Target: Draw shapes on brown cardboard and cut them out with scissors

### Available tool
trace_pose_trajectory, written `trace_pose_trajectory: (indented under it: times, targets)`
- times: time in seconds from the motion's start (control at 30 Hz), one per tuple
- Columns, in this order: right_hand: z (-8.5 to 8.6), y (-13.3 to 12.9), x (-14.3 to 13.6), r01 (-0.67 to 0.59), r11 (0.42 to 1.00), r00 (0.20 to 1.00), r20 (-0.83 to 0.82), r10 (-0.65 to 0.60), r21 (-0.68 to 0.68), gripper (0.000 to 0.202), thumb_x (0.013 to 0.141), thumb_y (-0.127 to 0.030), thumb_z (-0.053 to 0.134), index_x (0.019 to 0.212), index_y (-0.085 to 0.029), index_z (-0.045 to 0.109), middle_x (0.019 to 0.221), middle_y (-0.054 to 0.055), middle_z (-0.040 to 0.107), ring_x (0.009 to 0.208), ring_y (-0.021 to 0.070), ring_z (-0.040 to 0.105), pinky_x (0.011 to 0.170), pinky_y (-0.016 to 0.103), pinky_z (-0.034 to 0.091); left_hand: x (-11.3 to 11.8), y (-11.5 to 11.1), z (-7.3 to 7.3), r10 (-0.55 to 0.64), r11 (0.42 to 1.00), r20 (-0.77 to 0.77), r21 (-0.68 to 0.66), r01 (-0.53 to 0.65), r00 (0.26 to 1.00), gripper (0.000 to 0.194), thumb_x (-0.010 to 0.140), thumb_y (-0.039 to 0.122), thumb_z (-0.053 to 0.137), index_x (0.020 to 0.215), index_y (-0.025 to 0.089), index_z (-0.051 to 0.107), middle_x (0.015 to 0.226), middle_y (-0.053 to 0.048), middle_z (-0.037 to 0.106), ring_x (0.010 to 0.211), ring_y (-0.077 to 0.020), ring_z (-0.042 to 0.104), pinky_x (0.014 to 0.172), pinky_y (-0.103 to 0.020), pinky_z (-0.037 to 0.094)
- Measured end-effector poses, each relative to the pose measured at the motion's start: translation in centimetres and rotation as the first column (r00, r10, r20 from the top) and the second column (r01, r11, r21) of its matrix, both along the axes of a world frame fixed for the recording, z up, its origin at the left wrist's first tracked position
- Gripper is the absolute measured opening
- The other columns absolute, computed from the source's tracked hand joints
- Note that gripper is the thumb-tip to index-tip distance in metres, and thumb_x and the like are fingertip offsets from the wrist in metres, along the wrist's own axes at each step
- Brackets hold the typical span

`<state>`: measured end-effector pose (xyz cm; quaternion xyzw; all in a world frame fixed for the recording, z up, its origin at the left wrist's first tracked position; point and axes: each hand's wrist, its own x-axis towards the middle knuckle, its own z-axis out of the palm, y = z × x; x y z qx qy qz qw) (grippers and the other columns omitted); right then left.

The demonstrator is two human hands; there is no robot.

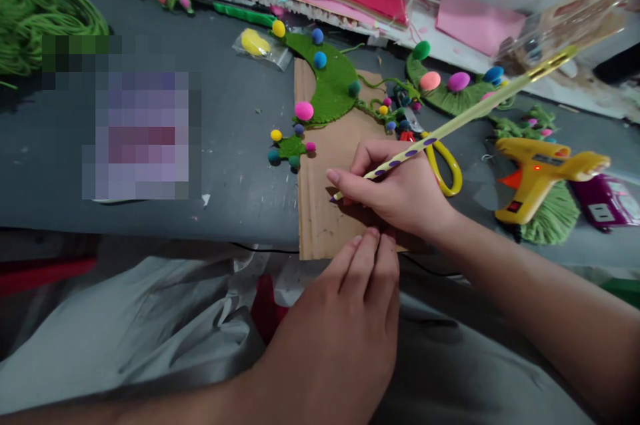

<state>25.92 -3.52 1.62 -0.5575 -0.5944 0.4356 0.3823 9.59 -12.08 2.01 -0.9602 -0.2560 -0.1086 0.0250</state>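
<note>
My right hand [395, 185] is closed round a pale yellow pencil [425, 138] with purple spots, its dark tip touching a piece of brown cardboard [320, 225]. At the cardboard's near edge, my left hand [350, 305] has its fingers pressed together on top; its thumb is hidden. A green yarn crescent [340, 81] with coloured pom-poms lies over the far part of the board. Left of the board, partly over its edge, is a small green star [291, 147] with pom-poms. Yellow-handled scissors [445, 165] lie just beyond my right hand, partly covered.
A yellow glue gun [535, 171] with a red light lies at right, over a green yarn piece [555, 215] and beside a purple object [607, 201]. Another crescent [450, 91] is at back right. Green yarn [45, 11] is heaped at far left, near a blurred-out patch.
</note>
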Motion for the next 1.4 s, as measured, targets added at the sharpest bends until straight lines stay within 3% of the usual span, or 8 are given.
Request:
trace_pose_trajectory:
  times: [0.37,1.4]
  targets:
    - [0.12,-0.05,-0.14,-0.004,1.000,1.000,-0.013,0.004,-0.011,0.040,0.079,-0.046,0.085,0.068,-0.018,0.058,0.061,0.001,0.070,0.054,0.0133,0.065,0.047,0.022,0.050,-0.03,-0.09,-0.26,-0.013,1.000,-0.001,-0.018,0.013,1.000,0.048,0.103,0.022,0.039,0.143,0.005,0.058,0.152,-0.019,0.054,0.139,-0.0308,0.054,0.115,-0.040,0.037]
    - [0.22,0.03,-0.21,-0.004,1.000,1.000,0.004,0.004,-0.006,0.041,0.079,-0.049,0.083,0.068,-0.018,0.058,0.060,0.001,0.069,0.053,0.0130,0.063,0.047,0.023,0.049,0.03,0.11,-0.07,-0.008,1.000,-0.042,-0.029,0.007,0.999,0.048,0.103,0.023,0.039,0.145,0.007,0.058,0.154,-0.017,0.053,0.139,-0.0286,0.055,0.113,-0.038,0.045]
